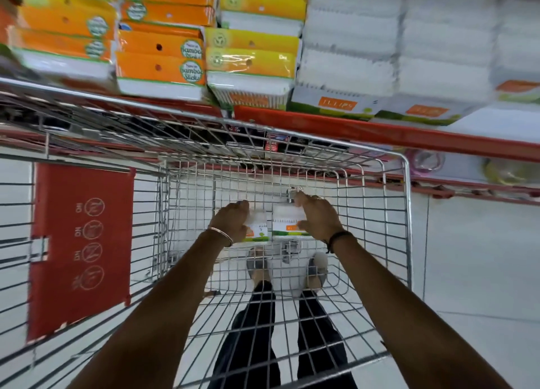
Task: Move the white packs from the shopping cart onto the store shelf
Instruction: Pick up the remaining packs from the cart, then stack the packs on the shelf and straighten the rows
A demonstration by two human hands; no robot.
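Note:
Both my arms reach down into the wire shopping cart (404, 201). Two white packs with orange and green labels lie side by side on the cart's floor. My left hand (230, 223) is closed on the left white pack (258, 228), and my right hand (317, 217) grips the right white pack (285, 220). Above the cart, the store shelf (380, 131) has a red front edge and carries stacks of matching white packs (350, 67) at the upper right.
Orange packs (157, 49) and yellow packs (251, 49) fill the shelf's left and middle. A red sign panel (79, 248) hangs on the cart's left side. My legs and feet show through the mesh on a white tiled floor (482, 271). A lower shelf holds small items at right.

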